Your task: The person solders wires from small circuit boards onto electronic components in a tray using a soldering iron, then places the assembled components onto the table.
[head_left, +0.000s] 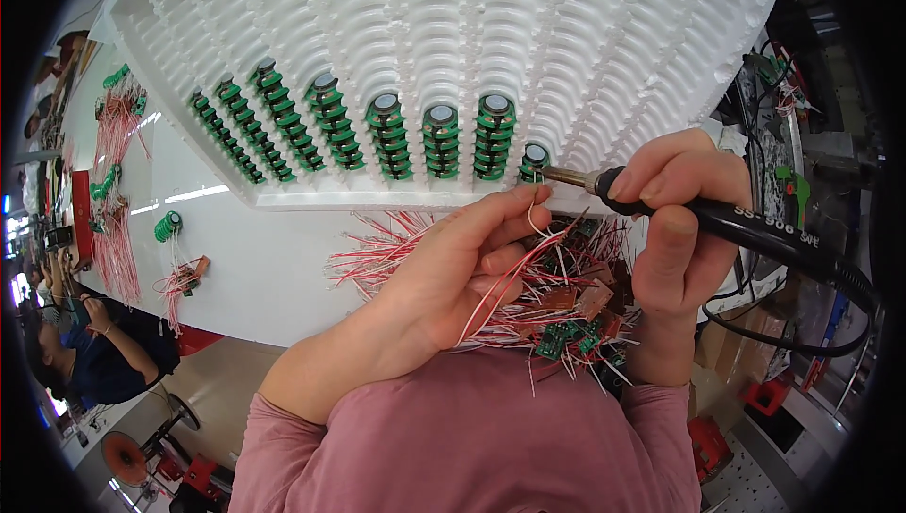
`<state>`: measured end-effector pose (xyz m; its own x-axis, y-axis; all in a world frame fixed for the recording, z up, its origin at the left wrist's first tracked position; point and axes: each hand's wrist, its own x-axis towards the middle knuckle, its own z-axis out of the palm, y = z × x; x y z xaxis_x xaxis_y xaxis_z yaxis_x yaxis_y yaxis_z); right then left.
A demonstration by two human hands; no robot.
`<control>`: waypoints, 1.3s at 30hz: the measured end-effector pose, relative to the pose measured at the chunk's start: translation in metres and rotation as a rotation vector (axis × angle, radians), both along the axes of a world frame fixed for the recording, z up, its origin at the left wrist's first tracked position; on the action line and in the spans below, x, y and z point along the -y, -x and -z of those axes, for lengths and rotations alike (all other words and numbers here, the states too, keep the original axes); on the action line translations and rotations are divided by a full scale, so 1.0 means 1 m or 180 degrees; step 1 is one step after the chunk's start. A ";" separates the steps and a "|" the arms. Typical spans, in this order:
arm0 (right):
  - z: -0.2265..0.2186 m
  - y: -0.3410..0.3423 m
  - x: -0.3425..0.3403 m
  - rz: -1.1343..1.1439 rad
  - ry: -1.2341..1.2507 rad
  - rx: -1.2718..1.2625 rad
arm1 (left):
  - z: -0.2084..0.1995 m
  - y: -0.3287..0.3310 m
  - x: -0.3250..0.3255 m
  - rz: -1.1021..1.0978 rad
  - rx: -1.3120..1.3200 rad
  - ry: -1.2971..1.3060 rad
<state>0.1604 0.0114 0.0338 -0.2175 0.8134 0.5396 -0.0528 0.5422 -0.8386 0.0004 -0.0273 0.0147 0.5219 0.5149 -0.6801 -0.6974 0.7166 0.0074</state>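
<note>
My right hand [684, 201] is closed round the black handle of a soldering iron [604, 183], whose metal tip points left at a small green-rimmed round speaker [536, 156]. That speaker sits in a slot near the front edge of a white foam tray [528, 50]. Just in front of it, my left hand [481, 253] pinches a thin wire [533, 220] between thumb and finger. Red and white wires [491, 301] run through its curled fingers. Whether the tip touches the speaker, I cannot tell. Below my hands lies a pile of wires and small circuit boards [566, 334].
Rows of green speakers [387, 140] fill the tray's near slots. Left on the white table [283, 268] lie a speaker stack [168, 226] and wire bundles [118, 230]. The iron's black cable [812, 348] loops at the right. Another person [104, 353] sits far left.
</note>
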 end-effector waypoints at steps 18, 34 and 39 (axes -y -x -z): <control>-0.041 -0.059 0.024 0.0621 -0.0121 -0.0144 | -0.037 -0.046 0.022 0.0213 -0.0704 -0.0117; -0.063 -0.108 0.035 0.0389 -0.0548 -0.0108 | -0.064 -0.090 0.021 0.0874 -0.1815 -0.0889; -0.063 -0.108 0.038 0.0392 -0.0503 -0.0049 | -0.068 -0.086 0.027 0.0836 -0.1890 -0.1120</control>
